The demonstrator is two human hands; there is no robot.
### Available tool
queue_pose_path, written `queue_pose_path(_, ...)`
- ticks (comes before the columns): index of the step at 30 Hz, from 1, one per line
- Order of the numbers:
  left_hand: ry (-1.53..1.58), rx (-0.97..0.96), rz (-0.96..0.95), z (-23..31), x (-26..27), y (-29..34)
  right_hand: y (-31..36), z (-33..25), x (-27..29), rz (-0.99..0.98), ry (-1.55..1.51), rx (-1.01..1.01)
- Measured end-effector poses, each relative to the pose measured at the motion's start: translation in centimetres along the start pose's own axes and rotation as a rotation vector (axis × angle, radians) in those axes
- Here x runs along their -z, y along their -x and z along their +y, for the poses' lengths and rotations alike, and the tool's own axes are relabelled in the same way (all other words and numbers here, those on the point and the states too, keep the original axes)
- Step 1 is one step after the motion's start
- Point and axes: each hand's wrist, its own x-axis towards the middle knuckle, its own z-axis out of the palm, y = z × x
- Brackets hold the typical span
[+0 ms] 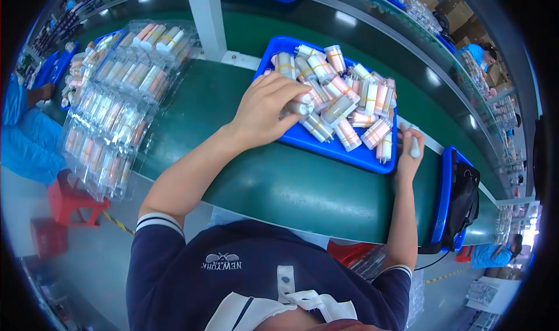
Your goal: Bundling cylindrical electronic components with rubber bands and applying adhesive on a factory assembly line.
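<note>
A blue tray [361,161] on the green bench is heaped with small pink, white and grey tubes [340,108], many bundled by yellow rubber bands. Over the tray's left side, my left hand [265,110] closes its fingers and thumb round a bundle of tubes [300,106]; the fingers partly cover it. At the tray's right edge my right hand [407,155] is curled round a pale grey tube [415,147], which sticks up past the fingers. Some of that hand's grip is hidden.
Stacked clear plastic trays [110,107] of tubes stand on the left. A metal post [205,19] rises behind the bench. Right of my right hand, a blue bin [445,197] holds a black bag [464,200]. A person in blue [32,139] sits far left.
</note>
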Motion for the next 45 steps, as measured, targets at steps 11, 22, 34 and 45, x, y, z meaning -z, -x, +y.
queue_pose_path(11, 0.594, 0.063, -0.468, 4.5, -2.5, 4.3, 2.3, -12.3, -2.2, -0.216, -0.496, 0.227)
queue_pose_path(22, 0.512, 0.157, -0.473, 3.5, -2.9, 3.9, 7.0, -9.9, -5.2, -0.327, -0.393, 0.204)
queue_pose_path(34, 0.550, 0.189, -0.411, 4.7, -2.9, 4.4, 8.8, -9.8, -6.3, -0.419, -0.369, 0.204)
queue_pose_path(45, 0.622, 0.191, -0.411, 3.8, -3.4, 4.5, 9.3, -9.0, -6.4, -0.390, 0.040, 0.668)
